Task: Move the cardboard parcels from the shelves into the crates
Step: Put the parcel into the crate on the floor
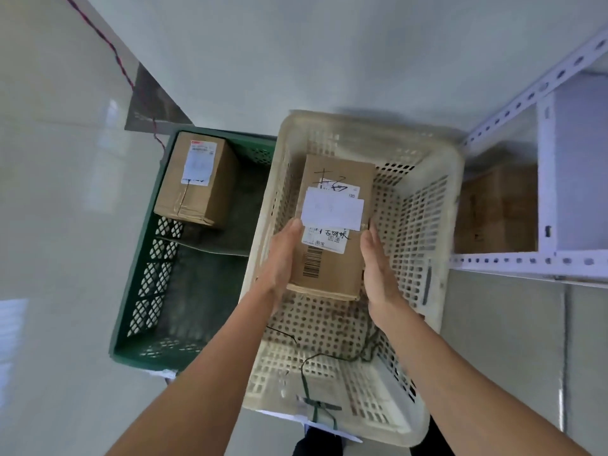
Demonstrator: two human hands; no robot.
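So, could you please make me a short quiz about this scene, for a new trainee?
1. True or false: a taped parcel lies in the green crate.
2. The held parcel, between the left hand and the right hand, is over: A) the floor, B) the cream crate, C) the green crate.
3. Fill in: the white shelf stands on the person's ____ side.
Key: 1 true; 2 B; 3 right.

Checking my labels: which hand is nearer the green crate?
Left. The left hand presses the parcel on the side facing the green crate; the right hand is on the far side, toward the shelf.
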